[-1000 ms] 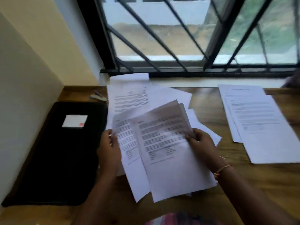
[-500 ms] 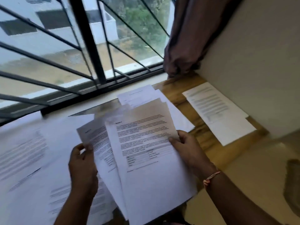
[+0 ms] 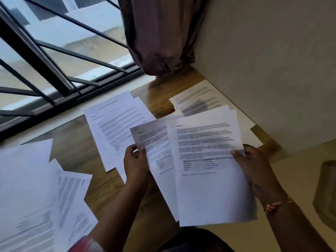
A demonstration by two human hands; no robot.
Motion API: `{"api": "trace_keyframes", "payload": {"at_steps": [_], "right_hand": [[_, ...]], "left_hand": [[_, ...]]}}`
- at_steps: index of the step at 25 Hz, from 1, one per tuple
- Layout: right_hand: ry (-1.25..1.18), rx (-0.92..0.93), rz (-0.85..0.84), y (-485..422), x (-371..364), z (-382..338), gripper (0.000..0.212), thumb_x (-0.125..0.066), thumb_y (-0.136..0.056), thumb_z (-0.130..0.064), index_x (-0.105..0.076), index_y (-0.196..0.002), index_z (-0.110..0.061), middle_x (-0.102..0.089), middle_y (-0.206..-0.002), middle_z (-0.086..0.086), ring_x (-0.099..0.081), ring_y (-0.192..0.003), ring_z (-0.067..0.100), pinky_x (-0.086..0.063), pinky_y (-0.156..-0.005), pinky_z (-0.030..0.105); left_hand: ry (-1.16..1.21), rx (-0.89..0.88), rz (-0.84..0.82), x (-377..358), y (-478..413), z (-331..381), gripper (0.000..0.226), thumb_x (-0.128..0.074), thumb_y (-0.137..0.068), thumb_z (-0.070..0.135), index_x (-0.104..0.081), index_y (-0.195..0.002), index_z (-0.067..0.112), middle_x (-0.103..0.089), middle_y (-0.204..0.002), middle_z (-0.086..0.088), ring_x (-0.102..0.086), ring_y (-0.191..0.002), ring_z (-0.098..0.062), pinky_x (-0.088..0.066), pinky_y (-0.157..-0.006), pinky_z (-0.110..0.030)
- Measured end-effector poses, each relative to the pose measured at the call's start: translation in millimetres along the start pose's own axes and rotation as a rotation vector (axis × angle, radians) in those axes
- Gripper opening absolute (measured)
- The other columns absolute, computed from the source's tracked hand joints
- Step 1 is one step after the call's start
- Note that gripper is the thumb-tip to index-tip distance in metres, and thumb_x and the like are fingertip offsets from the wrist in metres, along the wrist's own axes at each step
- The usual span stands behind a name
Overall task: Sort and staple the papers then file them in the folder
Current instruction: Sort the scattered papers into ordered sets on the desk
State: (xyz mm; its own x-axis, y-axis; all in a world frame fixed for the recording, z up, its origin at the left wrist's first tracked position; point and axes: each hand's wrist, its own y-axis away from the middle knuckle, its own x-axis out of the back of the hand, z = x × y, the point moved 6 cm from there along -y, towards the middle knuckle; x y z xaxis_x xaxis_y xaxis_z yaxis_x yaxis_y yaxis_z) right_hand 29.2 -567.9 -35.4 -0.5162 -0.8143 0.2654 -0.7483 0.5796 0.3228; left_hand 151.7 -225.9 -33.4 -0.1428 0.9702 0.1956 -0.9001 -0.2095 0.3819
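I hold a fan of printed sheets above the right end of the wooden table. My left hand pinches the left edge of the lower sheet. My right hand grips the right edge of the top sheets. A separate pile of papers lies on the table beyond my left hand. Another pile lies against the right wall, partly hidden by the held sheets. More loose sheets spread at the near left. No folder or stapler is in view.
A barred window runs along the table's far side. A bunched brown curtain hangs in the corner. The beige wall bounds the table on the right. A dim, blurred object sits off the table at the far right.
The view has swung right, away from the black folder and the left papers. Both hands have carried the fanned sheets rightward toward the wall-side pile, keeping the same grip.
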Motion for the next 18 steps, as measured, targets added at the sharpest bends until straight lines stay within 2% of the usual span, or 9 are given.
{"api": "trace_keyframes", "payload": {"at_steps": [5, 9, 14, 18], "right_hand": [[-0.034, -0.077, 0.005, -39, 24, 14, 0.013, -0.068, -0.098, -0.02, -0.073, -0.109, -0.015, -0.078, -0.1, 0.002, -0.075, -0.093, 0.027, -0.061, -0.084, 0.044], [-0.008, -0.093, -0.032, -61, 27, 21, 0.014, -0.067, -0.099, -0.026, -0.074, -0.109, -0.02, -0.078, -0.103, -0.001, -0.075, -0.095, 0.027, -0.061, -0.087, 0.05], [-0.01, -0.094, -0.008, -78, 39, 17, 0.013, -0.067, -0.099, -0.023, -0.075, -0.109, -0.019, -0.078, -0.102, 0.0, -0.075, -0.094, 0.027, -0.059, -0.091, 0.055], [-0.02, -0.093, 0.002, -84, 44, 19, 0.015, -0.067, -0.099, -0.02, -0.074, -0.111, -0.015, -0.078, -0.104, 0.004, -0.073, -0.096, 0.03, -0.057, -0.094, 0.057]], "left_hand": [[-0.153, 0.0, 0.064, -35, -11, -5, 0.02, -0.057, -0.102, 0.034, -0.058, -0.116, 0.02, -0.073, -0.107, -0.001, -0.071, -0.092, -0.018, -0.059, -0.082, -0.042], [-0.273, -0.031, 0.116, -48, -11, 4, 0.025, -0.057, -0.101, 0.028, -0.054, -0.123, 0.018, -0.065, -0.11, 0.003, -0.063, -0.09, -0.008, -0.046, -0.066, -0.022], [-0.359, -0.059, 0.129, -53, -13, 6, 0.029, -0.059, -0.097, 0.023, -0.049, -0.124, 0.019, -0.065, -0.107, 0.0, -0.063, -0.088, -0.015, -0.046, -0.07, -0.028], [-0.355, -0.028, 0.138, -50, -9, 1, 0.032, -0.059, -0.097, 0.021, -0.048, -0.126, 0.018, -0.063, -0.111, 0.0, -0.061, -0.086, -0.011, -0.044, -0.063, -0.02]]}}
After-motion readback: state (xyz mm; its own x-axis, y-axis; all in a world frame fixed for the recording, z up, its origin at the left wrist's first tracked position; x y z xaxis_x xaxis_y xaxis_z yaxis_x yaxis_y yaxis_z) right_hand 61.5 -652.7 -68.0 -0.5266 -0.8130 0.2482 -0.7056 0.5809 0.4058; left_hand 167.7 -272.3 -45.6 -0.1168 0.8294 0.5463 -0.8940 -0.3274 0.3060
